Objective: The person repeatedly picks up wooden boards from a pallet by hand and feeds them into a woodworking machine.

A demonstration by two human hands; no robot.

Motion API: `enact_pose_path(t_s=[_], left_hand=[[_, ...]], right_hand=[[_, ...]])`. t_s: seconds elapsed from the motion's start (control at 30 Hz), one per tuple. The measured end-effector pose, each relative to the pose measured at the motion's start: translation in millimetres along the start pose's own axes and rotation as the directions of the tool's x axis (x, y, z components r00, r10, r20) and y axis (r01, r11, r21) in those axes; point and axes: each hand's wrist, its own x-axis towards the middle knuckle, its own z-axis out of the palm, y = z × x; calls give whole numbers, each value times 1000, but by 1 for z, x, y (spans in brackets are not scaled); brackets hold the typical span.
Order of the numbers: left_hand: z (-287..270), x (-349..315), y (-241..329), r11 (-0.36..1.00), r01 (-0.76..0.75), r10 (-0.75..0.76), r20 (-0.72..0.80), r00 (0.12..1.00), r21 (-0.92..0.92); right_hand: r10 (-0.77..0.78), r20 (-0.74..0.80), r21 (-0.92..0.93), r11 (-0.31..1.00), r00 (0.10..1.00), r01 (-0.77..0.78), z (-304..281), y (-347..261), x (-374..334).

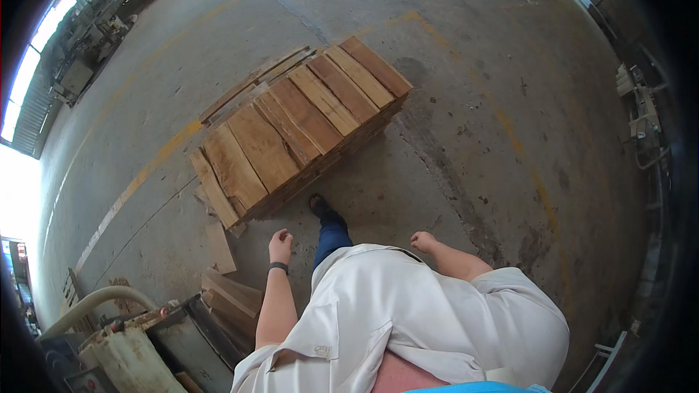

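No packages or screens show. One small pale sign or placard (70, 290), roughly rectangular with dark marks too small to make out, stands tilted on the concrete floor (466, 102) at the left, beside the painted yellow line (138, 182).

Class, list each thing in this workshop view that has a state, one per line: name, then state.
Left hand: empty, fingers loosely curled.
Right hand: empty, loosely closed.
Plank stack: flat on the floor, boards side by side.
Loose boards: scattered near the machine.
Hose: bent, running to the machine.
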Motion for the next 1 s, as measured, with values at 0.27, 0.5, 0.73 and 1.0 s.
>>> enact_pose_path(t_s=[0.27, 0.5, 0.73, 1.0], left_hand=[[47, 157, 96, 993, -25, 2, 199, 980, 115], [50, 275, 133, 998, 44, -55, 235, 970, 49], [100, 331, 131, 917, 377, -328, 290, 899, -129], [199, 339, 113, 455, 752, -654, 394, 645, -477]], right_hand=[[84, 1, 208, 975, 996, -83, -71, -78, 91], [63, -112, 364, 931, 992, -18, -156, -188, 190], [69, 96, 796, 594, 993, -119, -185, -218, 329], [261, 247, 875, 353, 933, -330, -198, -232, 466]])
